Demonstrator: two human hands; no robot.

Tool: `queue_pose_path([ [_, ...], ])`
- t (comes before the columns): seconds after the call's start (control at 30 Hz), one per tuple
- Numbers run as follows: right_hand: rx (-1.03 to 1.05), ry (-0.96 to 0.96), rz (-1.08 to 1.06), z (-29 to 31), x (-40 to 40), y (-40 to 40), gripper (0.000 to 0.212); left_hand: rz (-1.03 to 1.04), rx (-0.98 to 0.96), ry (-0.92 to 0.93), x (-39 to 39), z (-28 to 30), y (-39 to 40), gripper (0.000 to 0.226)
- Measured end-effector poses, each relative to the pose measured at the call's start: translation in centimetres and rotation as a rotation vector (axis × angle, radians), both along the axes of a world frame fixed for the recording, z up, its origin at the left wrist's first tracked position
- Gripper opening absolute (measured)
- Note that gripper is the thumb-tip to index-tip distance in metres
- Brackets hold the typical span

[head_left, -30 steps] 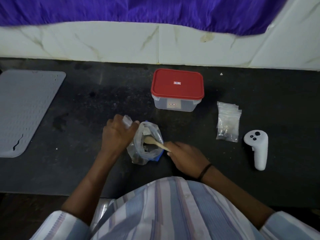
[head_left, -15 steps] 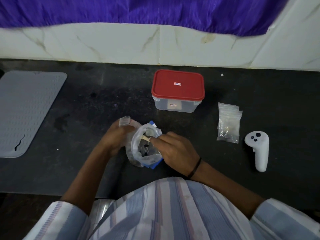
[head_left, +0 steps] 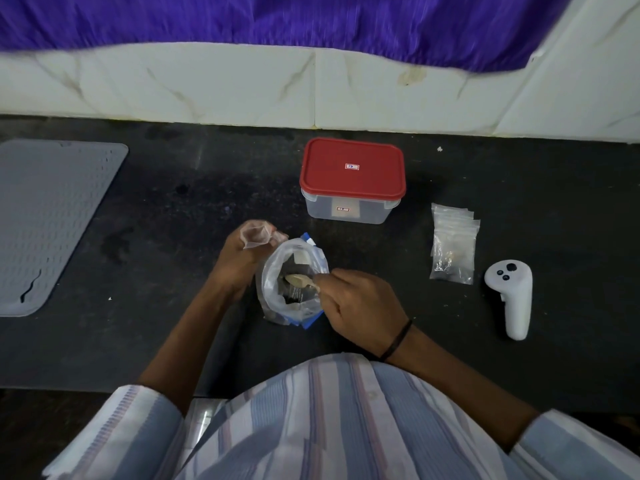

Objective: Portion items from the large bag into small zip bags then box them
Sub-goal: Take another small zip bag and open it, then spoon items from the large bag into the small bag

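Observation:
The large clear bag with a blue zip edge stands open on the black counter, dark contents inside. My left hand is at the bag's left side and holds a small zip bag upright with its mouth open. My right hand grips a wooden spoon whose bowl sits inside the large bag's mouth. A clear box with a red lid, closed, stands behind the bag. A stack of small zip bags lies to the right.
A white hand controller lies at the right beside the stack of bags. A grey perforated mat covers the counter's left end. A white marble wall runs along the back, with purple cloth above it.
My right hand pushed the spoon deep into the large bag, then drew it back so the bowl shows at the mouth. My left hand raised the small zip bag a little.

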State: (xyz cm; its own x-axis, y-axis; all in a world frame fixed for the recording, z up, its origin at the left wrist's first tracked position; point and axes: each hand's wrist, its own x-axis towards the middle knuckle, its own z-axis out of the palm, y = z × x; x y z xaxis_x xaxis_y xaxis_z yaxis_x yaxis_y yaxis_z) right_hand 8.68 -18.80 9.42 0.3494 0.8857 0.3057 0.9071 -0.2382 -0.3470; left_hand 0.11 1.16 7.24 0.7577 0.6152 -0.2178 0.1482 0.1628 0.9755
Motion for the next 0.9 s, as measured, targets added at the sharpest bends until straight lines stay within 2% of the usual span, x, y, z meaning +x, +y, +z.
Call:
queue_pose_path([
  [0.1, 0.029, 0.064, -0.046, 0.0, 0.0, -0.2, 0.020, 0.005, 0.008, 0.012, 0.2, -0.1, 0.2, 0.025],
  [0.3, -0.120, 0.185, -0.027, -0.7, 0.4, 0.1, 0.025, -0.084, 0.092, -0.032, 1.4, 0.4, -0.1, 0.021],
  [0.4, -0.119, 0.272, -0.060, -1.1, 0.9, 0.3, 0.022, -0.103, 0.047, -0.018, 2.4, 0.6, -0.6, 0.024],
  [0.47, -0.113, 0.322, -0.101, -1.8, 1.2, 0.2, 0.020, -0.048, 0.085, 0.075, 2.9, 0.9, -0.9, 0.023],
  [0.57, -0.110, 0.396, -0.160, -2.7, 1.4, -0.4, 0.019, 0.138, 0.456, 0.285, 2.3, 2.6, -1.4, 0.012],
  [0.63, -0.100, 0.431, -0.185, -2.9, 1.2, -0.7, 0.018, 0.207, 0.570, 0.300, 0.7, 4.6, -2.4, 0.012],
  [0.73, -0.081, 0.442, -0.186, -2.9, 0.7, -0.7, 0.016, 0.080, 0.532, 0.419, -2.2, 6.3, -3.9, 0.022],
  [0.8, -0.069, 0.432, -0.183, -2.9, 0.5, -0.6, 0.017, -0.040, 0.451, 0.534, -3.8, 5.8, -5.3, 0.030],
  [0.9, -0.058, 0.429, -0.177, -2.9, 0.2, -0.2, 0.019, -0.079, 0.395, 0.611, -5.3, 3.8, -7.4, 0.043],
])
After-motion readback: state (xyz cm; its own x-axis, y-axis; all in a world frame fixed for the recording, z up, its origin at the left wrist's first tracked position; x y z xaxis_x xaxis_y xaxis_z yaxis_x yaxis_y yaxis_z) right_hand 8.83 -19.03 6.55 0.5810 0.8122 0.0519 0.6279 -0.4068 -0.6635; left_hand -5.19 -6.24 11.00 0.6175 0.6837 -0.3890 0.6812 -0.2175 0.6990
